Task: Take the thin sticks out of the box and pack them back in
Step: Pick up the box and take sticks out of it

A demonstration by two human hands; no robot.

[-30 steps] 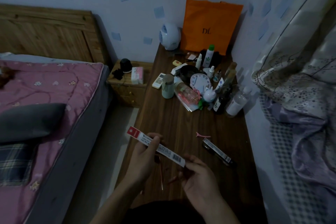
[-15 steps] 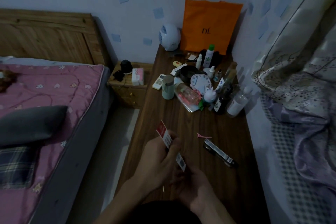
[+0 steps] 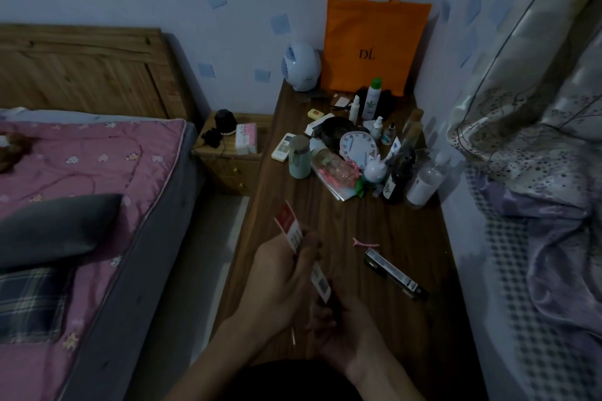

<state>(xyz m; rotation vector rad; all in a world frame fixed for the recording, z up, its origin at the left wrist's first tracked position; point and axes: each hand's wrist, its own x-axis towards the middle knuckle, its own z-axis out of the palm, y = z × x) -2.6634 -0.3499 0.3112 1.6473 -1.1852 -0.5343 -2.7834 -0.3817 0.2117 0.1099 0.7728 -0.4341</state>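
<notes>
Only legible txt: "DL", dark letters on orange bag (image 3: 374, 45) at far edge of desk (image 3: 407, 221). Box (image 3: 288, 225): red end + white label, print too small to read. Black pack (image 3: 394, 272) nr right edge: label unreadable.

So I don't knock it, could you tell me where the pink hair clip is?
In the head view, the pink hair clip lies on the wooden desk, right of the left hand gripping the narrow box, beyond the long black packet.
</notes>
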